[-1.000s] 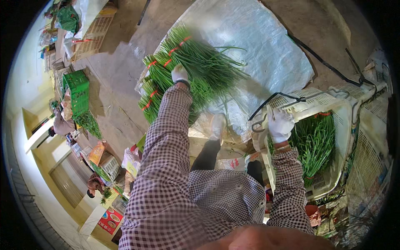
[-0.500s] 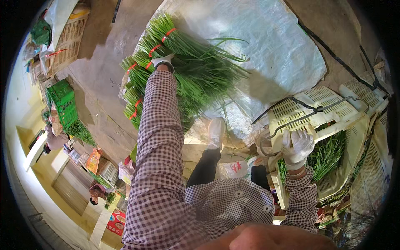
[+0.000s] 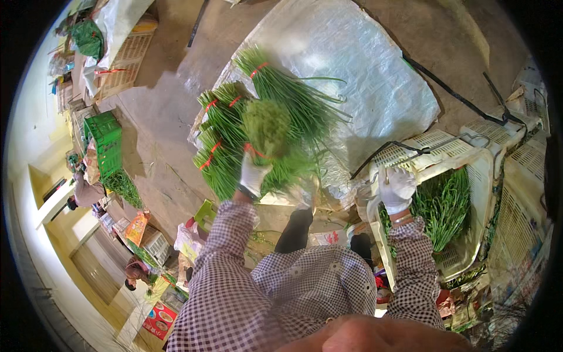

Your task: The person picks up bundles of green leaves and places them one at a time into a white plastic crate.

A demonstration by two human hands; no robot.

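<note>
My left hand (image 3: pixel 253 176), in a white glove, is closed around a bunch of chives (image 3: pixel 267 126) just below its red tie. The bunch is lifted toward me and its cut end is smeared by motion. Under and beyond it, more red-tied bunches of chives (image 3: pixel 231 111) lie on a pale plastic sheet (image 3: pixel 375 70). At the right, my gloved right hand (image 3: pixel 396 188) grips the near-left rim of a cream plastic crate (image 3: pixel 472 234). Loose chives (image 3: pixel 443 214) lie inside that crate. A bent metal hook rod (image 3: pixel 410 158) crosses its top beside my fingers.
A second slatted crate (image 3: pixel 525 176) stands against the right side, with a black strap (image 3: pixel 451 91) behind. A green crate (image 3: pixel 104 141) with greens spilling from it stands at left. Other people (image 3: pixel 138 270) are farther left. My feet are between sheet and crate.
My left hand has come back toward me, lifting a tied bunch off the pile. My right hand stays at the crate rim. The whole view has shifted slightly.
</note>
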